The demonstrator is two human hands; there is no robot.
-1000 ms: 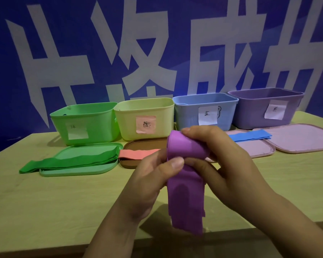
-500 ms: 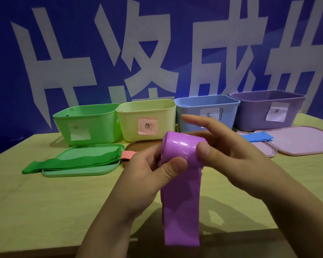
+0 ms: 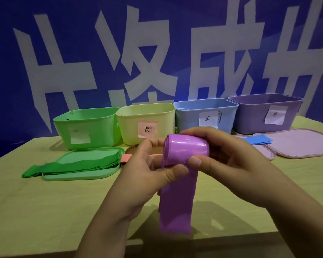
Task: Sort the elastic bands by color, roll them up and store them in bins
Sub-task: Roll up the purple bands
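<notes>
A purple elastic band [image 3: 183, 164] is half rolled in the air above the table, its loose tail hanging down. My left hand [image 3: 149, 164] pinches the roll's left end between thumb and fingers. My right hand [image 3: 229, 161] curls round the roll from the right, thumb on its front. Four labelled bins stand in a row at the back: green [image 3: 86, 127], yellow [image 3: 145, 123], blue [image 3: 205, 116] and purple [image 3: 265, 112]. Green bands [image 3: 73, 164] lie on a green lid, a pink band [image 3: 126, 157] peeks out behind my left hand, and a blue band [image 3: 257, 140] lies on a pink lid.
A green lid [image 3: 78, 175] lies left of centre. A brown lid [image 3: 132, 149] is partly hidden by my left hand. Two pink lids [image 3: 302, 144] lie at the right. The wooden table [image 3: 45, 211] ends at a front edge below my wrists. A blue banner fills the background.
The roll has grown and the hanging tail has shortened. My right fingers, stretched out half a second ago, have closed round the roll again.
</notes>
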